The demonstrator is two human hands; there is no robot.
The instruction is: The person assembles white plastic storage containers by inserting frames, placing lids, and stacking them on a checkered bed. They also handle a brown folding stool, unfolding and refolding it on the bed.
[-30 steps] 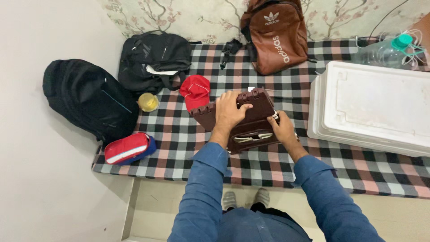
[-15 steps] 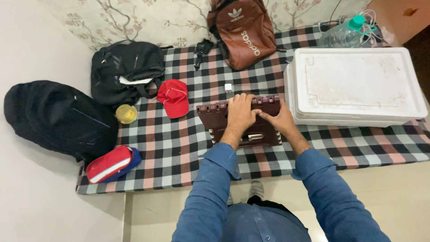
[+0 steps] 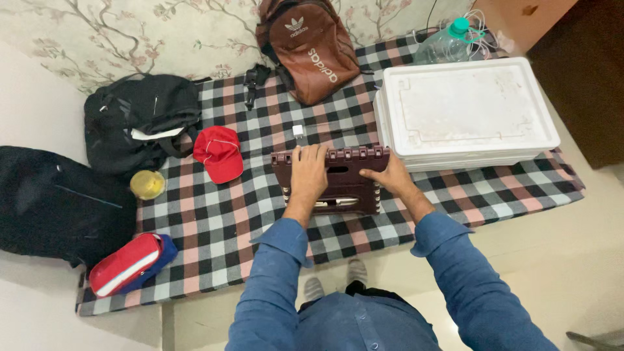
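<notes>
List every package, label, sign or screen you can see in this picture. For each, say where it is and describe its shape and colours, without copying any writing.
Foam box: right side of the checked cloth, wide, flat, white, lid on.
Logo and lettering on the brown backpack: top centre, white print.
Water bottle: top right behind the box, clear with a green cap; label not readable.
Pouch: bottom left, red with a white stripe and blue edge.
No signs or screens show.

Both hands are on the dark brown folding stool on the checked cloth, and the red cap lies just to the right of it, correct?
Not quite. Both the left hand and right hand rest on the dark brown folding stool on the checked cloth, but the head view shows the red cap to its left, not its right.
</notes>
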